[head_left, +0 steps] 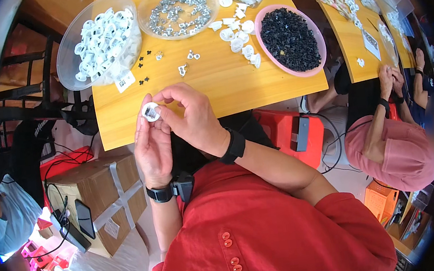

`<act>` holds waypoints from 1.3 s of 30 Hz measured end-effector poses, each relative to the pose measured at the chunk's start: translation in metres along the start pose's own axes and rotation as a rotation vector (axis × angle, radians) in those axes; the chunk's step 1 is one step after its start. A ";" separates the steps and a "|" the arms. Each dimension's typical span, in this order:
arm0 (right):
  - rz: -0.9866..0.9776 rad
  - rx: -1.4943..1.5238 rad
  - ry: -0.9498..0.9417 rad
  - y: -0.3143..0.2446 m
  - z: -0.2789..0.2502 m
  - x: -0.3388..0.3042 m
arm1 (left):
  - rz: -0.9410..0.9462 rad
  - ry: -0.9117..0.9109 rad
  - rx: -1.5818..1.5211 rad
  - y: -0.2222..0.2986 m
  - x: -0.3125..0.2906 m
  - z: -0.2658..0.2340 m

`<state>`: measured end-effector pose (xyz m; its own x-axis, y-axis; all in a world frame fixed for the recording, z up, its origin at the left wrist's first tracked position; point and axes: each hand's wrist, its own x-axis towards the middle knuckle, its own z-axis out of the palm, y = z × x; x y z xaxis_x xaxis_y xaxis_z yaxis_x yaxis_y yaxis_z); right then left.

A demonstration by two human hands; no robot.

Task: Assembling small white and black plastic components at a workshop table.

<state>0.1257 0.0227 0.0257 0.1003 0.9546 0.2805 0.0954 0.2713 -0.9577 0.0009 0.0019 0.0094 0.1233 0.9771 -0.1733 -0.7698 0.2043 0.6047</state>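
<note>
Between both hands, over the table's near edge, is a small round white plastic part (147, 109) with dark and metallic pieces inside. My left hand (153, 142) holds it from below with the fingers curled up around it. From the right, my right hand (189, 108) reaches across, its thumb and fingertips pressed to the part's face. Just beyond lie several small black pieces (141, 65) and a few little metal-and-white pieces (182, 70). More loose white round parts (236, 44) are strewn beside a pink bowl (318, 45) of small black pieces.
A clear tub (71, 79) of white parts stands at the table's (212, 94) far left, beside a clear dish (149, 31) of metal pieces. Below left, a phone (84, 219) lies on a cardboard box (95, 182). A red stool (313, 144) stands right; a co-worker in pink (399, 153) sits beyond.
</note>
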 end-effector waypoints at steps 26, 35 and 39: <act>-0.405 -0.416 0.023 -0.015 -0.001 0.008 | 0.224 0.099 0.406 -0.003 -0.004 0.017; -0.377 -0.387 -0.002 -0.013 -0.003 0.007 | 0.156 0.090 0.326 -0.006 -0.009 0.017; 0.043 -0.036 -0.028 -0.014 -0.012 0.008 | 0.118 0.027 0.209 0.000 -0.007 0.025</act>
<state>0.1373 0.0248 0.0416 0.0778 0.9686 0.2363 0.1273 0.2255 -0.9659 0.0155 -0.0036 0.0301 0.0210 0.9936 -0.1112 -0.6310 0.0995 0.7694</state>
